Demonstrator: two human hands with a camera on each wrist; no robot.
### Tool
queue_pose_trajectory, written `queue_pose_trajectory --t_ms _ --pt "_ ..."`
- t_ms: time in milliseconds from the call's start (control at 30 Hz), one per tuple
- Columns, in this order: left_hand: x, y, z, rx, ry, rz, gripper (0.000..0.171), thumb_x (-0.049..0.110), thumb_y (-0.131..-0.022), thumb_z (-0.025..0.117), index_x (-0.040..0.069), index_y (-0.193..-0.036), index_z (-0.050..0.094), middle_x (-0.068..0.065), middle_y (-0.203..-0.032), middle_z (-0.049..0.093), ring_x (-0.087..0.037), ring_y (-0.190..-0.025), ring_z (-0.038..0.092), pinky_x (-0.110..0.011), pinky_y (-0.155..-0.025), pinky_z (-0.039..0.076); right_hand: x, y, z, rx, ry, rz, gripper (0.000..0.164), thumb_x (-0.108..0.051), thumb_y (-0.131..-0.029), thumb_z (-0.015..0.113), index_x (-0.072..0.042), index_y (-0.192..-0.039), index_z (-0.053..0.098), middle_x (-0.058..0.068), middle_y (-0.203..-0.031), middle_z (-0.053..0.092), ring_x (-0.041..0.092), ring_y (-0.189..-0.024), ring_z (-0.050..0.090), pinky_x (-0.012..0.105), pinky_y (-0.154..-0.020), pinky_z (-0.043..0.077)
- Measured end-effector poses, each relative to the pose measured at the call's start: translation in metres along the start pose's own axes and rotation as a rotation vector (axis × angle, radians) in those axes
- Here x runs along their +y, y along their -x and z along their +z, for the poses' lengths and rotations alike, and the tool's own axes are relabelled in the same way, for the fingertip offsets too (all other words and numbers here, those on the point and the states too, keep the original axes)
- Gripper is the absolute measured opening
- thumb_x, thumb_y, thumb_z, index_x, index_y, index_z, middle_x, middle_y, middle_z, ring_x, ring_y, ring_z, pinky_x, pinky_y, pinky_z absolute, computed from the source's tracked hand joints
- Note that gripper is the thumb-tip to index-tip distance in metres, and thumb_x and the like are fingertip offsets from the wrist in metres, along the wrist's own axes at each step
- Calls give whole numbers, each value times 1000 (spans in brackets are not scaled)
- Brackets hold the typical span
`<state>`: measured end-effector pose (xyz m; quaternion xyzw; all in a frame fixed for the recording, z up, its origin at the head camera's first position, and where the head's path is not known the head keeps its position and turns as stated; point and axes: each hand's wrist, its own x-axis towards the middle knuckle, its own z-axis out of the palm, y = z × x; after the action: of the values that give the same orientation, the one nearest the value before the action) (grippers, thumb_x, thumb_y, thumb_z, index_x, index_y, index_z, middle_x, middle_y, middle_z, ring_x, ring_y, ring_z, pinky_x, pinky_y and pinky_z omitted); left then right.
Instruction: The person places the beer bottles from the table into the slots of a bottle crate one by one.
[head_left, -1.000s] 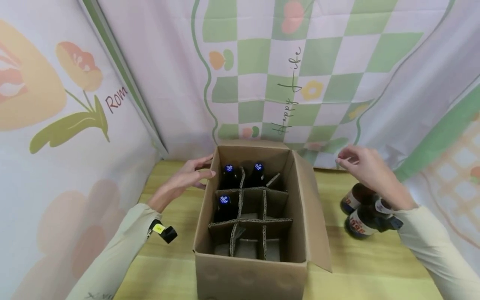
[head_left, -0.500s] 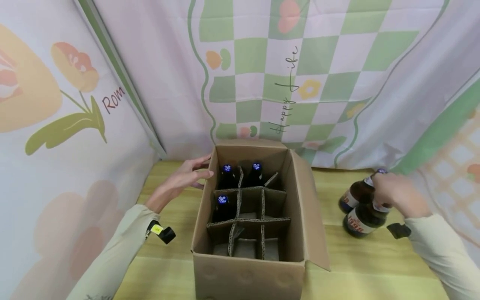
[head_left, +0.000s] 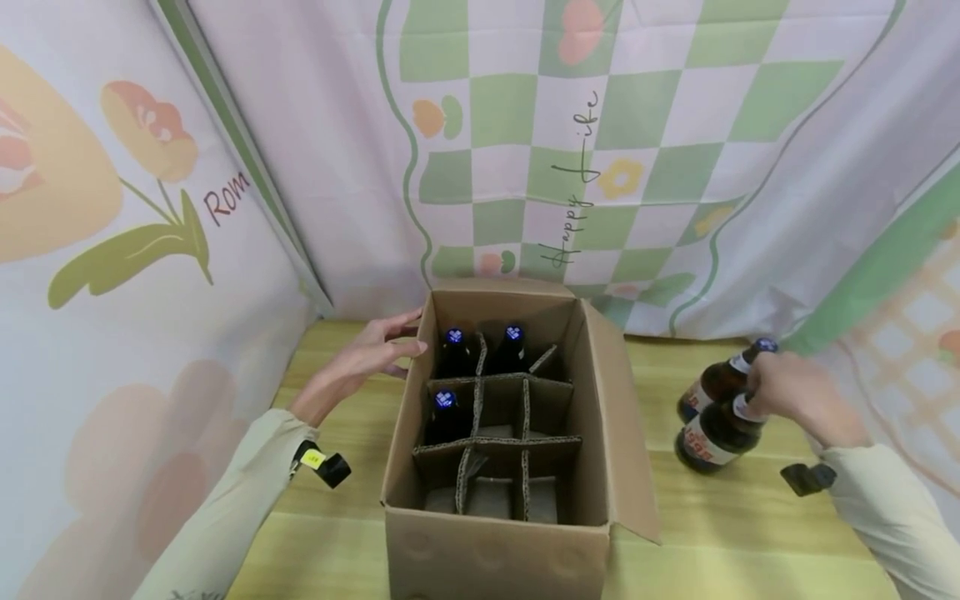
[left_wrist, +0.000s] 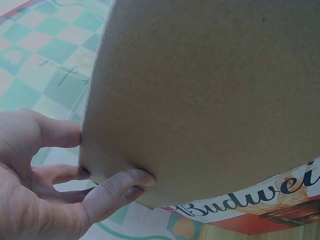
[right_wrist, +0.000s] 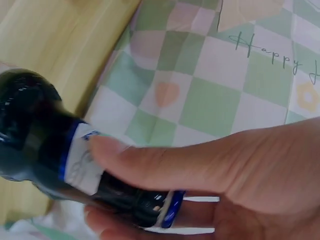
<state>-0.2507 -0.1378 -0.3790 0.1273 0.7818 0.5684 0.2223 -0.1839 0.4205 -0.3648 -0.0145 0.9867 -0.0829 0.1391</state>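
Note:
A brown cardboard box (head_left: 498, 562) with cardboard dividers stands upright in the head view; several dark bottles with blue caps sit in its left and rear compartments. My left hand (head_left: 371, 354) holds the box's rear left edge; in the left wrist view its fingertips (left_wrist: 140, 176) press the cardboard. To the right of the box, my right hand (head_left: 798, 396) grips a dark beer bottle (head_left: 720, 433) by its neck, thumb along the neck label in the right wrist view. That bottle leans toward the hand. A second beer bottle (head_left: 716, 385) stands just behind it.
The box's right flap (head_left: 626, 433) hangs outward over the wooden table (head_left: 708, 533). A patterned curtain (head_left: 570, 167) hangs close behind the box, and another printed cloth (head_left: 150, 375) borders the left side. Budweiser print (left_wrist: 250, 200) shows low on the box's side.
My right hand has moved right and down from above the table and taken hold of the nearer bottle's neck. The bottle has shifted slightly left at its base. My left hand stays on the box.

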Motion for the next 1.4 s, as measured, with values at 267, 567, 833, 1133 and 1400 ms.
queue_pose_trajectory --t_ms 267,567,833,1133,1400 --pt "1 1 0 2 -8 -9 79 16 -100 65 13 -167 24 -18 -173 18 -43 -136 54 -48 -101 59 -13 -10 22 241 -133 -61 40 -24 -83 86 7 -102 71 22 -88 71 31 -72 61 37 -57 47" --pt "1 1 0 6 -2 -27 80 16 -100 65 15 -168 23 -20 -172 21 -43 -135 55 -45 -99 60 -21 -46 81 499 -655 63 59 -39 -96 77 4 -132 61 24 -123 71 19 -89 75 22 -63 60" --pt "0 -1 1 6 22 -37 80 15 -100 65 15 -168 22 -22 -170 24 -43 -134 56 -41 -95 62 -44 -73 114 802 -1108 -16 30 -9 -95 76 3 -122 70 -22 -97 69 -8 -92 66 4 -86 51" --pt "0 -1 2 12 17 -40 80 16 -100 65 16 -168 23 -21 -171 24 -42 -134 55 -41 -96 62 -56 -74 117 932 -1181 -122 43 5 -95 71 14 -135 61 -20 -101 73 -7 -96 69 5 -84 54" --pt "0 0 2 23 7 -31 79 16 -100 65 16 -168 24 -18 -173 20 -42 -133 57 -43 -97 61 -35 -90 118 847 -1153 18 33 -12 -97 75 1 -127 73 -26 -91 73 -11 -86 68 4 -77 51"
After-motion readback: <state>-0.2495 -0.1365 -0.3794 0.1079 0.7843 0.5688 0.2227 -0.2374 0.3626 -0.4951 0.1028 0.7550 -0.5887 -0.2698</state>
